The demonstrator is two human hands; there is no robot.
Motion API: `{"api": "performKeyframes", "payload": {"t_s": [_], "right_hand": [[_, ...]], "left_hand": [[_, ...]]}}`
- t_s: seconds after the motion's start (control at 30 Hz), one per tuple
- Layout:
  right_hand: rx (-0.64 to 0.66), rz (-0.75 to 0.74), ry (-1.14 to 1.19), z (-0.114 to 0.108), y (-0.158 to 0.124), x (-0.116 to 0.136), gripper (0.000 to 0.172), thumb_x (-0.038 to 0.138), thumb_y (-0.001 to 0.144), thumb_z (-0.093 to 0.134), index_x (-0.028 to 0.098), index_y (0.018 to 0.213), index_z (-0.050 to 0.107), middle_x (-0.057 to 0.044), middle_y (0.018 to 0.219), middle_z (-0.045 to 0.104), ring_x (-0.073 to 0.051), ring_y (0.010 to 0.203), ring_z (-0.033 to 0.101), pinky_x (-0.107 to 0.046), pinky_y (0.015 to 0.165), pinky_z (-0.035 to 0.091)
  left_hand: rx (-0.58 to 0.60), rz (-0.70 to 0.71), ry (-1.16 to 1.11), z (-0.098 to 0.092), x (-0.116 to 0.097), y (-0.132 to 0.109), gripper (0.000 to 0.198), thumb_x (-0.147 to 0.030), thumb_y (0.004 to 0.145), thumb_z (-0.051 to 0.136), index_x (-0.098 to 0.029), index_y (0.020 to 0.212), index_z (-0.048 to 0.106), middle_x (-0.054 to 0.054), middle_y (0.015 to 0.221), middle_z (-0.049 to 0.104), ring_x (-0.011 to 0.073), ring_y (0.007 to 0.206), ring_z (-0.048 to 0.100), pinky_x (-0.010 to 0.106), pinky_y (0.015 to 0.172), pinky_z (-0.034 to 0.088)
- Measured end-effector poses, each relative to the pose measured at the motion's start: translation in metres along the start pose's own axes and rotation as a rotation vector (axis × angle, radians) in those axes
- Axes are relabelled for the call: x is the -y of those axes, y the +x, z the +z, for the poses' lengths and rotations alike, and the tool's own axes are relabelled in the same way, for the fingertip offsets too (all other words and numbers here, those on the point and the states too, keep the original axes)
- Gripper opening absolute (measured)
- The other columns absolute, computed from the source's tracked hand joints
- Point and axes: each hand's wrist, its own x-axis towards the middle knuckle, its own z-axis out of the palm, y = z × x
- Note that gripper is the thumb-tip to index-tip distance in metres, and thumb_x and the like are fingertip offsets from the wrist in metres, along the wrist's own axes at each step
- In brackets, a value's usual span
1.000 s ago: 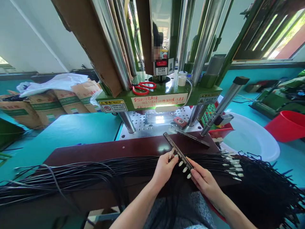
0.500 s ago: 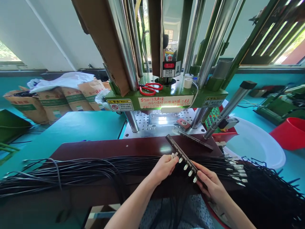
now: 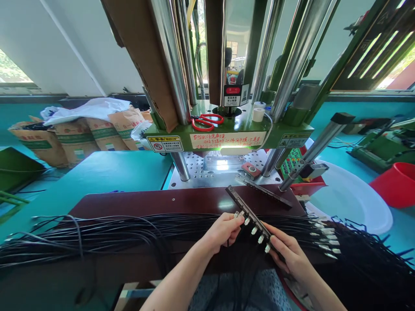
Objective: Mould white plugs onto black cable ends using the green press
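Observation:
My right hand grips the lower end of a long dark metal bar, which is tilted with its far end up and to the left. Several silver cable connectors stick out along the bar's near side, with black cables hanging below. My left hand is closed, thumb and finger pinching a cable connector at the bar's edge. The pinched part is mostly hidden by the fingers. A second dark bar lies on the brown board behind, apart from both hands.
Ahead stands a green press with steel columns and red-handled scissors on top. Black cables stretch across the brown board, with silver-ended cables at the right. A white basin and a red bucket are farther right.
The view has shifted slightly. My left hand's fingers have curled a little more at the bar; the right hand keeps its hold on the bar.

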Motion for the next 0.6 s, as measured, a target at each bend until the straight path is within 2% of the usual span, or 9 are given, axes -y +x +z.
{"api": "performKeyframes", "payload": {"t_s": [0.2,0.3,0.37,0.5,0.6], "right_hand": [[-0.023,-0.003,-0.043,0.0026,-0.0031,0.0018,0.052,0.048,0.078,0.057,0.019,0.121,0.054,0.006,0.045,0.04,-0.002,0.033,0.025,-0.012,0.028,0.017],[0.006,0.004,-0.067,0.0008,-0.0025,-0.0006,0.054,0.049,0.078,0.056,0.019,0.123,0.051,0.004,0.049,0.043,-0.003,0.035,0.027,-0.012,0.029,0.017],[0.046,-0.014,-0.099,-0.0009,-0.0015,-0.0031,0.055,0.05,0.079,0.054,0.019,0.125,0.05,0.004,0.05,0.044,-0.003,0.036,0.027,-0.013,0.03,0.02],[0.081,-0.111,-0.239,-0.0024,-0.0003,-0.0068,0.053,0.046,0.08,0.054,0.019,0.126,0.048,0.002,0.055,0.047,-0.007,0.044,0.033,-0.018,0.038,0.032],[0.073,-0.115,-0.244,-0.0018,-0.0003,-0.0076,0.051,0.045,0.081,0.053,0.02,0.126,0.048,0.002,0.056,0.045,-0.008,0.046,0.034,-0.017,0.039,0.03]], "left_hand": [[0.032,0.03,-0.04,-0.0014,0.0011,-0.0011,0.047,-0.055,0.069,0.054,-0.02,0.052,0.026,-0.011,0.038,0.022,0.0012,0.031,0.013,0.02,0.033,0.006],[0.041,0.023,-0.036,-0.0017,0.0007,-0.0012,0.046,-0.054,0.069,0.054,-0.021,0.053,0.026,-0.012,0.038,0.021,0.0013,0.031,0.011,0.02,0.034,0.005],[0.002,0.026,0.0,-0.0008,0.0003,-0.0012,0.046,-0.055,0.068,0.053,-0.02,0.052,0.028,-0.011,0.038,0.023,0.0016,0.031,0.014,0.02,0.033,0.007],[-0.126,0.049,0.146,0.0014,0.001,-0.002,0.047,-0.057,0.068,0.05,-0.019,0.047,0.031,-0.009,0.037,0.027,0.0024,0.031,0.021,0.02,0.033,0.012],[-0.134,0.101,0.231,-0.0017,0.0012,-0.004,0.046,-0.057,0.072,0.044,-0.019,0.048,0.032,-0.009,0.039,0.028,0.0036,0.032,0.025,0.02,0.035,0.017]]}}
